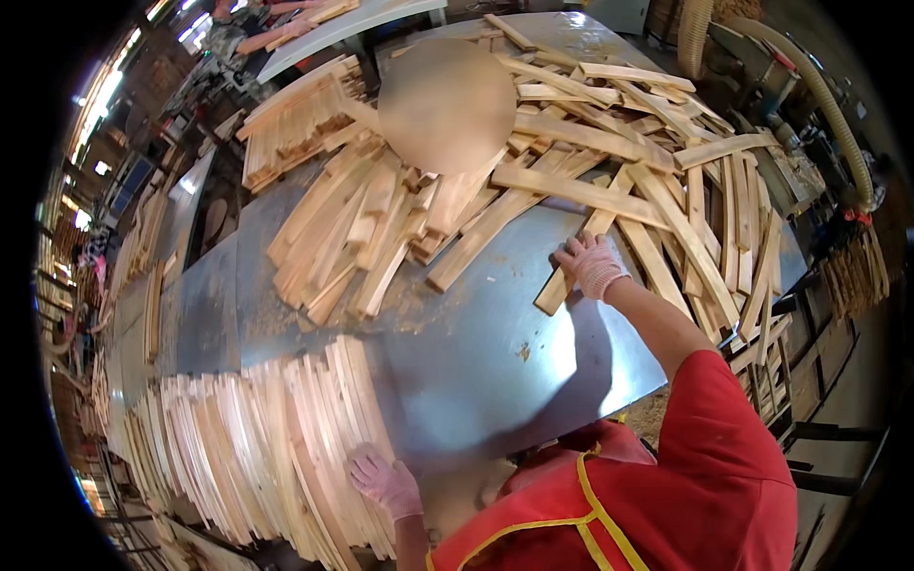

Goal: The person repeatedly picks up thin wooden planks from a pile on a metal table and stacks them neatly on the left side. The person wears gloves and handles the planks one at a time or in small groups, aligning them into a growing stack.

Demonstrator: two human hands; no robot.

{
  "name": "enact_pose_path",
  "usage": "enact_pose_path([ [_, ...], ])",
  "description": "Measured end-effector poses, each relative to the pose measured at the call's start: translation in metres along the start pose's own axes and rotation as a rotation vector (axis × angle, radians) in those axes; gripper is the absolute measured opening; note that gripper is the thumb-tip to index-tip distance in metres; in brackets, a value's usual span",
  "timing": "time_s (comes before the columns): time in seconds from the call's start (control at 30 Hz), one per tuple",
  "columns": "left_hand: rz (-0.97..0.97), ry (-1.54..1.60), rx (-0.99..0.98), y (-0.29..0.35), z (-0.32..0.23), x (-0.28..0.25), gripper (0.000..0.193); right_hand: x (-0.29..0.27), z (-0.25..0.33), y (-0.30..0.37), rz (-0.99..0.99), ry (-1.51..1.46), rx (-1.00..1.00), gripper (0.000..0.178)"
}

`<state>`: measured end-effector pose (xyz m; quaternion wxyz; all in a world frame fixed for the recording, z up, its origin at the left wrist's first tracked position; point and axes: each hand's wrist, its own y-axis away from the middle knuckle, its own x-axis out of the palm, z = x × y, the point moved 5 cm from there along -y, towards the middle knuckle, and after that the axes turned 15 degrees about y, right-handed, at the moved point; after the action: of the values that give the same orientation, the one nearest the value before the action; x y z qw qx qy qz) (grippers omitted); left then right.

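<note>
My right hand (594, 265), in a pale pink glove, reaches out to the right over the metal table. Its fingers curl over the near part of a wooden slat (550, 293), which slants back into a loose heap of slats (571, 193); the fingers' underside is hidden. My left hand (386, 483), gloved alike, rests with its fingers stretched out against the right end of a long row of slats (286, 428). These slats stand on edge, packed side by side.
The metal tabletop (457, 371) lies between the row and the heap. More slats are stacked (286, 128) at the far left. A blurred disc (447, 105) hides part of the heap. Another person's arm (271, 36) shows at the top left. Ribbed hoses (838, 114) hang at the right.
</note>
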<state>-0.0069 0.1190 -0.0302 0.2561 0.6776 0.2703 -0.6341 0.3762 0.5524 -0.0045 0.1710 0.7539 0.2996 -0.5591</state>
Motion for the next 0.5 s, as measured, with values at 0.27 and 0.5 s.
enact_pose_path([
  [0.27, 0.256, 0.368, 0.479, -0.014, -0.235, -0.005, 0.092, -0.071, 0.094, 0.010, -0.242, -0.385, -0.266, 0.040],
  [0.5, 0.441, 0.332, 0.410, -0.031, -0.255, 0.032, 0.088, 0.002, -0.146, 0.095, 0.117, -0.171, 0.705, 0.085],
])
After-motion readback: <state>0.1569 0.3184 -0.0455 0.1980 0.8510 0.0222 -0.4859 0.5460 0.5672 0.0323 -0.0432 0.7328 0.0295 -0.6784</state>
